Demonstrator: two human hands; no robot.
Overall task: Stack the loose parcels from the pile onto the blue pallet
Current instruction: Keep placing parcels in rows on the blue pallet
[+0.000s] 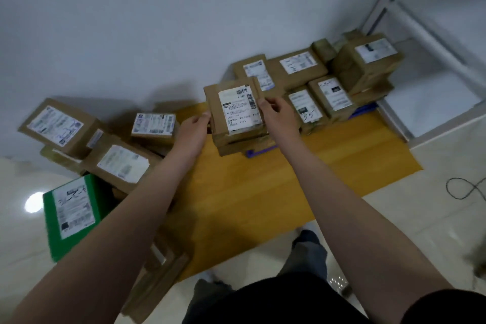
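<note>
Both my hands hold a brown cardboard parcel (236, 110) with a white shipping label on top. My left hand (193, 130) grips its left side and my right hand (276, 110) its right side. The parcel rests on or just above another brown parcel (242, 143) at the near left corner of the blue pallet (259, 152), of which only small strips show. Several labelled parcels (323, 81) are stacked on the pallet behind and to the right. The loose pile (115, 150) of brown parcels, with a green one (73, 214), lies at the left.
A yellow mat (263, 192) lies under the pallet on pale floor tiles. The grey wall (157, 21) stands right behind the pile and pallet. A white metal frame (426, 34) rises at the right. A black cable (465, 188) loops on the floor. My legs (307, 258) are below.
</note>
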